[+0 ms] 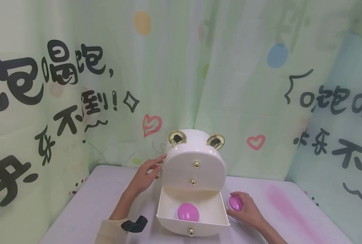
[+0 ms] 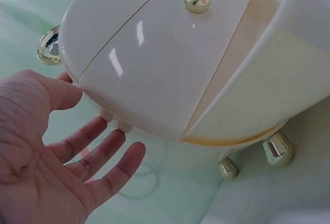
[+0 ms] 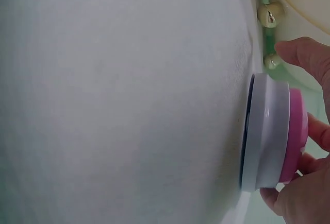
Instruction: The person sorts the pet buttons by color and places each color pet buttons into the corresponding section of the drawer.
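A glossy white storage box (image 1: 194,169) with gold ring-shaped ears and gold knobs stands on the table. Its bottom drawer (image 1: 209,206) is pulled out, and a round pink-topped object (image 1: 188,212) lies inside. My left hand (image 1: 145,176) is at the box's left side, fingers spread and the fingertips near or touching its edge. To the right of the drawer is a round white jar (image 3: 268,131) with a pink domed top. My right hand (image 1: 245,208) reaches around this jar; the right wrist view shows several fingers about it and the thumb apart from it.
The table (image 1: 113,183) has a white cover with a pink smear (image 1: 287,210) on the right. Patterned pale-green curtains (image 1: 181,67) with writing and hearts hang close behind the box and along both sides. Short gold feet (image 2: 279,149) hold the box above the table.
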`<state>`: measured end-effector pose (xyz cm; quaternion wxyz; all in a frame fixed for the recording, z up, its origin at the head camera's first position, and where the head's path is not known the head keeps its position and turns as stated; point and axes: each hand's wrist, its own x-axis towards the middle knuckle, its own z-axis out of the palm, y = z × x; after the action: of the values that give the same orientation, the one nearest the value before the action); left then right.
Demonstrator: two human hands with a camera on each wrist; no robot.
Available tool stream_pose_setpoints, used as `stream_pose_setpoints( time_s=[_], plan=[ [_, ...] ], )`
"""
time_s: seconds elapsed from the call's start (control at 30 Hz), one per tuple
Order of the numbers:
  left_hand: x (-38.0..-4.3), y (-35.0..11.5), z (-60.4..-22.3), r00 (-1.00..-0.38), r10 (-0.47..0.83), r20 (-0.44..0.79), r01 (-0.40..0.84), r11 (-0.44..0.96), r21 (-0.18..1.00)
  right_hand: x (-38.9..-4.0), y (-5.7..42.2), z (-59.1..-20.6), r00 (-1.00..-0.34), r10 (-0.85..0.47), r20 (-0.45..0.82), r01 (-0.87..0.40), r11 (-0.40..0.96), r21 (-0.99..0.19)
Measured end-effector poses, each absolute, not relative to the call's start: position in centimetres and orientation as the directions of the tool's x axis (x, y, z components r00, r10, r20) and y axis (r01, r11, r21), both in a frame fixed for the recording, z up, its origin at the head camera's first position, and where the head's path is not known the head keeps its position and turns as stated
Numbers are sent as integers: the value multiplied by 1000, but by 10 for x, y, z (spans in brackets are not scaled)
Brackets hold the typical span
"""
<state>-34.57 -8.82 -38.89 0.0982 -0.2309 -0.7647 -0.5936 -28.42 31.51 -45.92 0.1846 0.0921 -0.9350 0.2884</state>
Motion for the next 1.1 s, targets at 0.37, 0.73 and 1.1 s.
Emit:
stream_pose_setpoints(
  time_s=[0.37, 0.73, 1.1],
  plan=[
    [-346, -89, -389, -863, 243, 443, 490, 189, 851, -286, 315, -460, -947, -67, 315, -231, 824, -518],
    [-346, -89, -390, -859, 247, 449, 496, 181, 849, -285, 312, -458, -947, -60, 315, -227, 820, -526],
    [-348, -90, -391, -860, 253, 443, 490, 172, 854, -282, 314, -462, -938, 27, 346, -178, 819, -546]
  ],
)
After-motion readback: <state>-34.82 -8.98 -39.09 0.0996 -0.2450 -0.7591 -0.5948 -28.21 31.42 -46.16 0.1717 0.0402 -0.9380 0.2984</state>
